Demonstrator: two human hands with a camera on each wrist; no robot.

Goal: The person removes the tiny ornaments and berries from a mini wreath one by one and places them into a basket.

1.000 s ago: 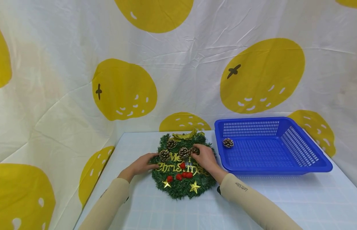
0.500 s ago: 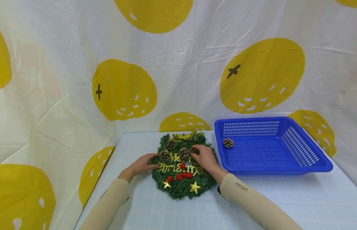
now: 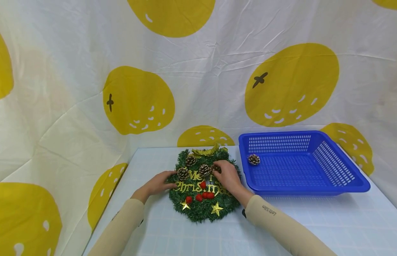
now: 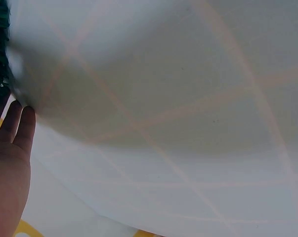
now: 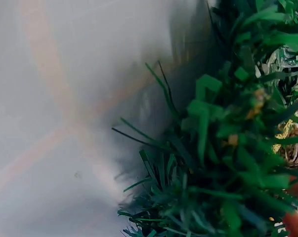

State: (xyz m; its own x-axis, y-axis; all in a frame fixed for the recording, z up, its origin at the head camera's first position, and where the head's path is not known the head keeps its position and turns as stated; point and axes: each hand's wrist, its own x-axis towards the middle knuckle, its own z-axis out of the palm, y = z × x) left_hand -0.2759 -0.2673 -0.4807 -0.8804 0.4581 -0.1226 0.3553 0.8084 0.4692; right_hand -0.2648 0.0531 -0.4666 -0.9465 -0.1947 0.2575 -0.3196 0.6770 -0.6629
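A green tinsel wreath (image 3: 201, 209) lies flat on the table, bearing gold "Merry Christmas" lettering (image 3: 188, 186), red berries, gold stars and several pine cones. At its upper right, my right hand (image 3: 228, 174) pinches a pine cone (image 3: 215, 168), mostly covered by the fingers. In the right wrist view, green strands fill the right side, and only bits of fingers (image 5: 297, 222) show at the edge. My left hand (image 3: 158, 183) rests against the wreath's left edge beside another pine cone (image 3: 183, 173). Its fingers look fairly straight in the left wrist view.
A blue plastic basket (image 3: 300, 188) stands right of the wreath, with one pine cone (image 3: 254, 159) inside near its left wall. A gold ribbon bow (image 3: 204, 152) tops the wreath. Behind the pale checked table (image 3: 172, 234) hangs a white curtain (image 3: 198, 99) with yellow fruit prints.
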